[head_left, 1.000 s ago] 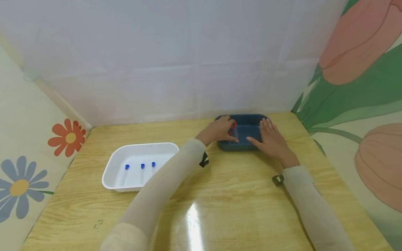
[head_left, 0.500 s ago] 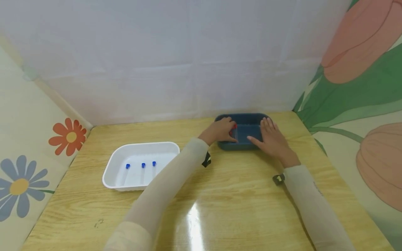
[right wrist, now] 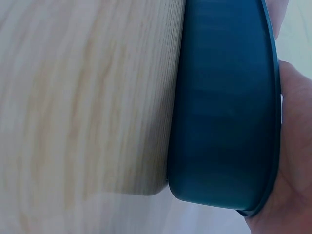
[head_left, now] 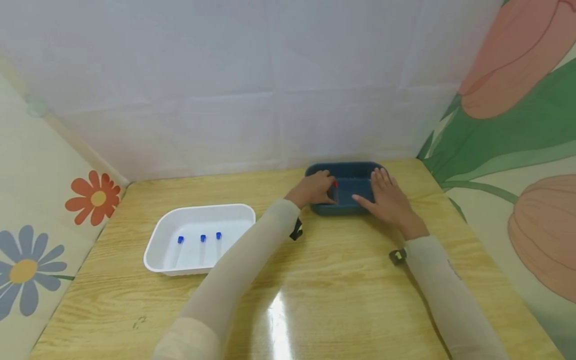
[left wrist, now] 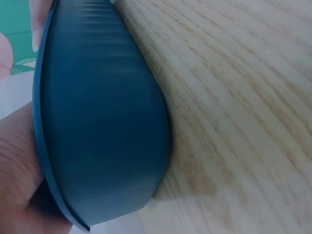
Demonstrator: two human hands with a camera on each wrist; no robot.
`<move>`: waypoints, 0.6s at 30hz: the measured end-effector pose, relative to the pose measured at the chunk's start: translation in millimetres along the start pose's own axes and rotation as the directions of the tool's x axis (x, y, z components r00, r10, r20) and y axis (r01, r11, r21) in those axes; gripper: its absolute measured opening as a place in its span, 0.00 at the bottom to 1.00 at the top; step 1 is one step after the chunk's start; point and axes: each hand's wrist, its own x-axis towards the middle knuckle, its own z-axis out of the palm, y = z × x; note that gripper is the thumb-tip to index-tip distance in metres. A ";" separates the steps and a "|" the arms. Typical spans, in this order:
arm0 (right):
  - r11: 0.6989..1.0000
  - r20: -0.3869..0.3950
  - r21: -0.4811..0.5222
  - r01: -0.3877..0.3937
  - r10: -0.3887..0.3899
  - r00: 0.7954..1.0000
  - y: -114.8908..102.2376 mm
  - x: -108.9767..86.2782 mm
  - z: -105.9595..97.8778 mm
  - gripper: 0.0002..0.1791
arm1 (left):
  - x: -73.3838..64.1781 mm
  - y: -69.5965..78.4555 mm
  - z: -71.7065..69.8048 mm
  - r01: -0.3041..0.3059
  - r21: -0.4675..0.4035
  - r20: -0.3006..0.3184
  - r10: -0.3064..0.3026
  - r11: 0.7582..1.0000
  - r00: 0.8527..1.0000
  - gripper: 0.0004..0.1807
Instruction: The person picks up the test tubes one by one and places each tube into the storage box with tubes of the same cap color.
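Observation:
A dark blue tray [head_left: 348, 192] stands near the back of the table. My left hand [head_left: 312, 189] reaches over its left end, fingers and thumb curled down inside around a red-capped piece [head_left: 336, 184]; most of that piece is hidden by the fingers. At the opposite end, my right hand [head_left: 389, 202] rests on the rim with straight fingers and the thumb apart. Both wrist views show the tray's outer wall [left wrist: 102, 112], with the left hand [left wrist: 19, 170] and the right hand [right wrist: 295, 151] over the rim.
A white tray [head_left: 234, 225] sits on the left of the wooden table [head_left: 351, 300], partly behind my left sleeve. In it lie clear tubes with blue caps [head_left: 203, 238]. A white cloth wall [head_left: 225, 125] rises behind, and flower-printed panels flank both sides.
My left fingers have drawn in slightly and lower, and less red shows between them than a second ago. The right hand stays on the rim.

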 end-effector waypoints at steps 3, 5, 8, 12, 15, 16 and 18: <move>1.000 -0.004 0.000 0.005 -0.005 1.000 -0.7 0.6 -0.2 0.59 | 0.8 -0.4 0.6 0.006 0.002 0.002 -0.006 1.000 1.000 0.41; 1.000 -0.005 0.000 0.006 -0.006 1.000 -1.1 1.0 -0.1 0.59 | 0.9 -0.1 0.3 0.015 0.002 0.005 -0.015 1.000 1.000 0.41; 1.000 -0.005 -0.006 0.007 -0.007 1.000 -1.4 1.7 0.5 0.59 | 0.6 0.9 0.3 0.030 -0.003 0.017 -0.030 1.000 0.999 0.40; 1.000 0.000 -0.013 0.005 -0.005 1.000 -1.0 2.1 1.7 0.59 | -0.6 2.7 0.9 0.044 -0.014 0.033 -0.044 0.999 0.998 0.39; 1.000 0.001 -0.013 0.004 -0.004 1.000 -0.1 1.6 1.9 0.59 | -0.4 3.8 0.9 0.042 -0.014 0.030 -0.041 0.999 0.999 0.38; 1.000 -0.001 -0.012 0.002 -0.002 1.000 0.6 1.5 1.9 0.59 | 0.0 4.0 1.0 0.041 -0.013 0.027 -0.041 0.999 0.999 0.38; 1.000 0.001 -0.007 0.002 -0.002 1.000 0.7 0.7 1.4 0.59 | 1.5 4.2 1.6 0.039 -0.010 0.020 -0.039 0.999 0.999 0.38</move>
